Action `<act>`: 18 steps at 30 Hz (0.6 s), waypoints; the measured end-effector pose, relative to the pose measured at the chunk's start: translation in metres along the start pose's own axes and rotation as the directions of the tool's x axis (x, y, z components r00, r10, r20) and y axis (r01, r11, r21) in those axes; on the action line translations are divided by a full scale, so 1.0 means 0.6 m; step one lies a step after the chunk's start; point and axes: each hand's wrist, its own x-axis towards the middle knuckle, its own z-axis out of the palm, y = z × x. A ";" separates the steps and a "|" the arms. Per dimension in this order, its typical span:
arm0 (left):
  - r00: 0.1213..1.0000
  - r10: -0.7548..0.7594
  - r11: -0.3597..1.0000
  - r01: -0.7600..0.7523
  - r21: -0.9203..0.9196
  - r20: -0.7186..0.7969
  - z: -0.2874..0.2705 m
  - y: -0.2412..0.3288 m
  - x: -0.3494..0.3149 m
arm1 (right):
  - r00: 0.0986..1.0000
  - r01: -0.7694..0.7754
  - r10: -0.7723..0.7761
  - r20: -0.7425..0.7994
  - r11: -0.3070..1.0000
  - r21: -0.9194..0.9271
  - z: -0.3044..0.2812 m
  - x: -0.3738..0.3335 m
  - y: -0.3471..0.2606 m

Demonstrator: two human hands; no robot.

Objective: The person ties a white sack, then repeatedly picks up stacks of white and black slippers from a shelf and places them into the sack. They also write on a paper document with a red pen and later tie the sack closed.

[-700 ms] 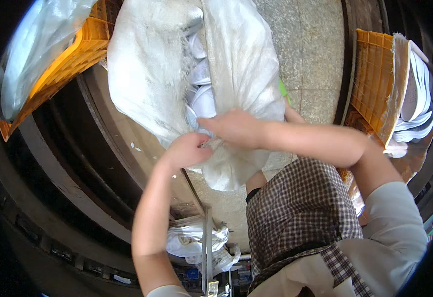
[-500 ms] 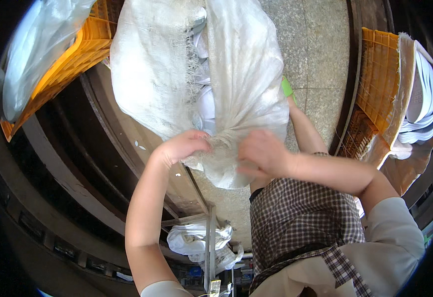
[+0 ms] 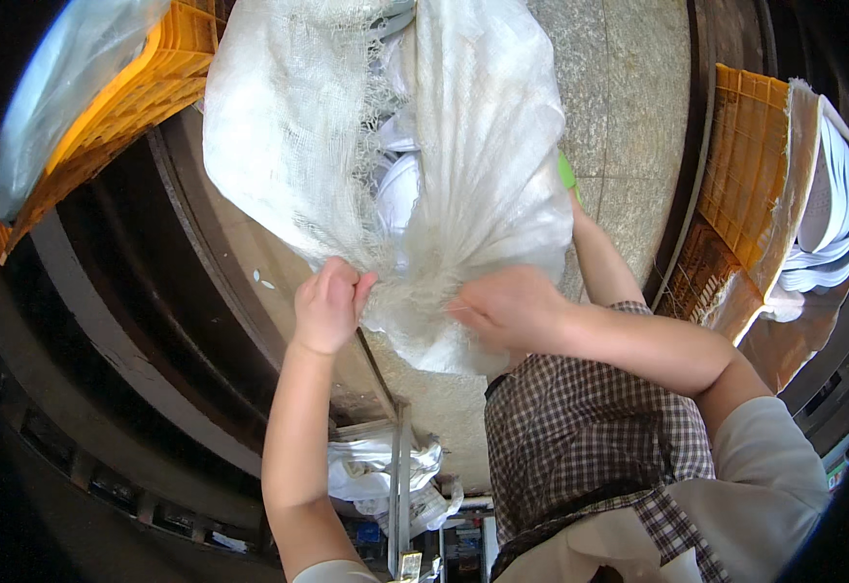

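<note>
No text, label, brand, number or sign could be read on anything in view.
</note>
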 end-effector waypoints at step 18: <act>0.986 0.167 0.960 -0.162 0.228 -0.003 0.059 -0.085 0.005 | 0.991 -0.059 0.082 0.107 0.979 -0.196 0.002 -0.022 0.103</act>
